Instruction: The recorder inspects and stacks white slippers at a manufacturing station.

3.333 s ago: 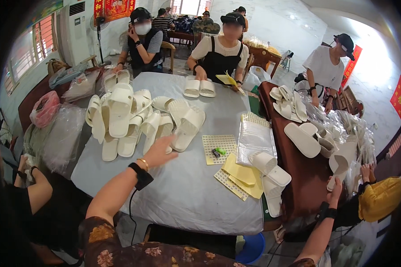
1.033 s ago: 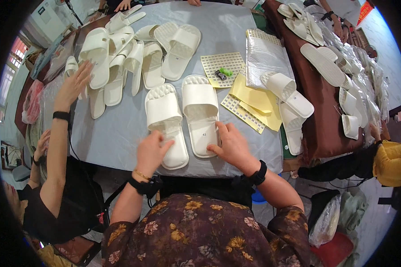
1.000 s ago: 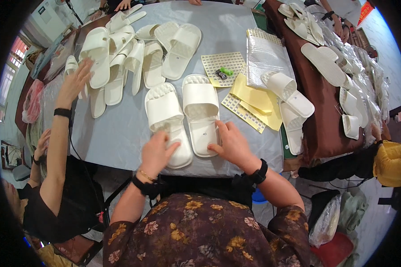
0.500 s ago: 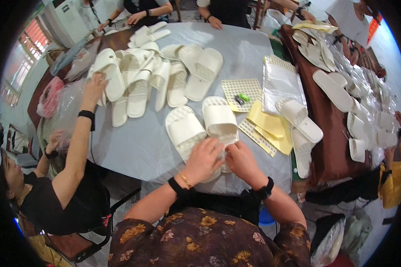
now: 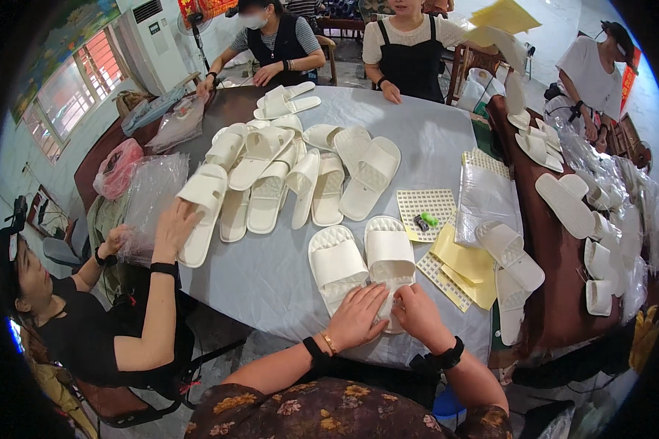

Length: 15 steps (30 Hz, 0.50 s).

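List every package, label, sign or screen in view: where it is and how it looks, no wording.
Clear plastic bags: flat shiny stack right of the white slippers under both hands.
Yellow sheets: flat, below that stack.
Perforated cream card: square, mid-table.
Clear bag bundle: crumpled, left table edge.
Pink bag: far left.
Red hanging: back wall, top.

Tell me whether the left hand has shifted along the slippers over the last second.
Yes. The left hand was on the left slipper of the pair; it now lies at the heel of the right slipper, close beside the right hand.
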Available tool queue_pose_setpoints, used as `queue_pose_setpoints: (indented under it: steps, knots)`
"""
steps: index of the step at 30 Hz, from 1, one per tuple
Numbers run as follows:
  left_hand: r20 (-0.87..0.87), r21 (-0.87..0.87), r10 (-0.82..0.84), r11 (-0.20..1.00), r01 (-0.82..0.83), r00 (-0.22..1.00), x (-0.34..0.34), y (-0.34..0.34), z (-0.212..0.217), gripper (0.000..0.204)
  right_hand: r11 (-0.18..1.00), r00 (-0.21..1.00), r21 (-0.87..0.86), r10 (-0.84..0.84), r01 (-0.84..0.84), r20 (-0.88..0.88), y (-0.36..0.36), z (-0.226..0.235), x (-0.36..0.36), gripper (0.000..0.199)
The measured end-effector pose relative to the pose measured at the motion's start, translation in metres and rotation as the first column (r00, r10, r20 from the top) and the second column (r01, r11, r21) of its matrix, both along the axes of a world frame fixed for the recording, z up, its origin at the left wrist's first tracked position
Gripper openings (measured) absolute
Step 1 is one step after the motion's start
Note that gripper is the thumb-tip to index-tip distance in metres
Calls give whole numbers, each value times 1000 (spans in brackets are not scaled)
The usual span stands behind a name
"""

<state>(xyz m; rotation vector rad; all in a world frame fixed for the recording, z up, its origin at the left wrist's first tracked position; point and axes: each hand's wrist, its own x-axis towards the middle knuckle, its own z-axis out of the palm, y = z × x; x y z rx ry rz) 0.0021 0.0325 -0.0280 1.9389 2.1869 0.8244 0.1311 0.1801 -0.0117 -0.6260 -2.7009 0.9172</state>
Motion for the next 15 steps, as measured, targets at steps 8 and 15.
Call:
queue_pose_setpoints:
  steps: [8,15]
  knots:
    - [14,16,15,1000,-15,1000,-1,0,2,63,1000,1000,9,5,-5,-31,3,1,-3,10]
    - [5,-2,13,1000,-13,1000,4,0,1,61,997,1000,73,-17,17,0,0,-2,1,6]
